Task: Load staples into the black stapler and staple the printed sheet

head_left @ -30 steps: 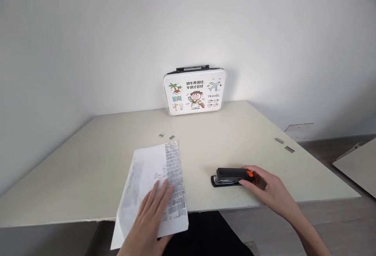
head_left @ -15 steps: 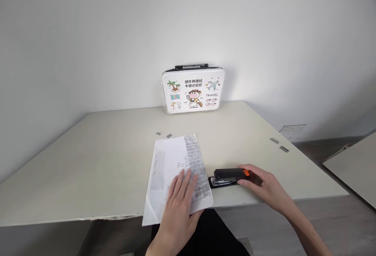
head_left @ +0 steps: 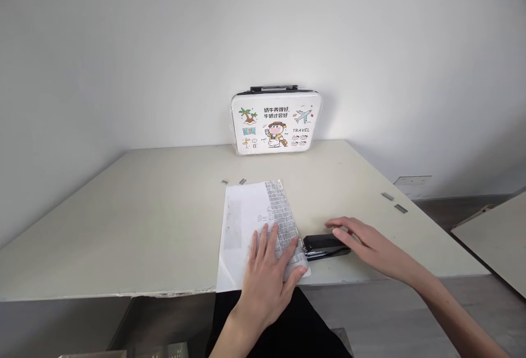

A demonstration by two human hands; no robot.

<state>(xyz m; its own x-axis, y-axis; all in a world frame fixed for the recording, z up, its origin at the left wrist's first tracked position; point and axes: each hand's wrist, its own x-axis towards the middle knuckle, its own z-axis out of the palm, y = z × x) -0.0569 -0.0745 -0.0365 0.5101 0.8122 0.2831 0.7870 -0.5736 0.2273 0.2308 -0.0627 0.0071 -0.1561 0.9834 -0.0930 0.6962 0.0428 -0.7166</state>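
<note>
Printed paper (head_left: 246, 196) slid to the stapler's (head_left: 322, 243) front, near the table's (head_left: 164, 226) near edge.
Edge and stapler now seem lined up; the paper is pressed flat by the spread left hand (head_left: 267, 273), while the right hand's (head_left: 370, 243) grip has been loosened, fingers half-open above the stapler, contact unclear.

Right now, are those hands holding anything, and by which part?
Nothing looks gripped. The left hand lies spread on the near part of the paper. The right hand is over the stapler's back end; I can't tell if it touches.
</note>
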